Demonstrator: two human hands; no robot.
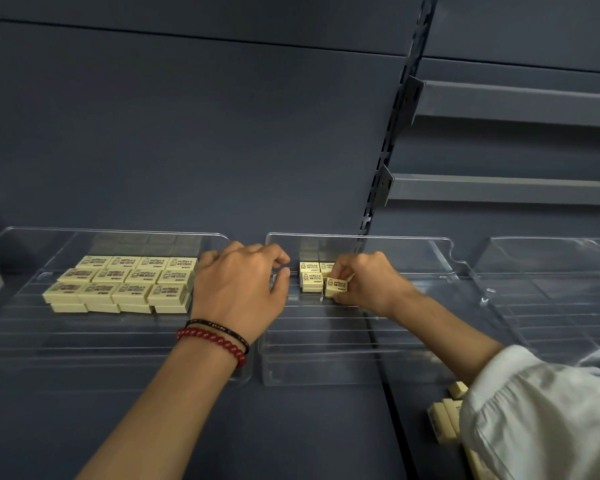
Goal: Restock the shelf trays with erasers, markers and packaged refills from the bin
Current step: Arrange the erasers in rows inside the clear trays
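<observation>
I have a cream printed eraser point(336, 286) pinched between the thumb and curled fingertips of the right hand point(366, 280), down inside the middle clear tray point(326, 375). It sits slightly tilted, right against a small cluster of matching erasers point(310, 278) just left of that hand, toward the tray's back left corner.

The left hand point(243, 282) is further left, over the gap between two trays, its fingers curled at the middle tray's left wall. I can't tell whether it pinches the wall or only rests there. Its wrist carries a red bead bracelet point(212, 341) and a thin black band point(219, 323).

Left of the left hand, the left clear tray point(84, 344) holds a neat block of stacked erasers point(125, 282), in rows. Right of the right hand stands another clear tray point(551, 271). Below the right forearm, by the white sleeve point(534, 410), some loose erasers point(445, 414) show, partly hidden. A slotted upright point(388, 150) runs up the dark back panel.
</observation>
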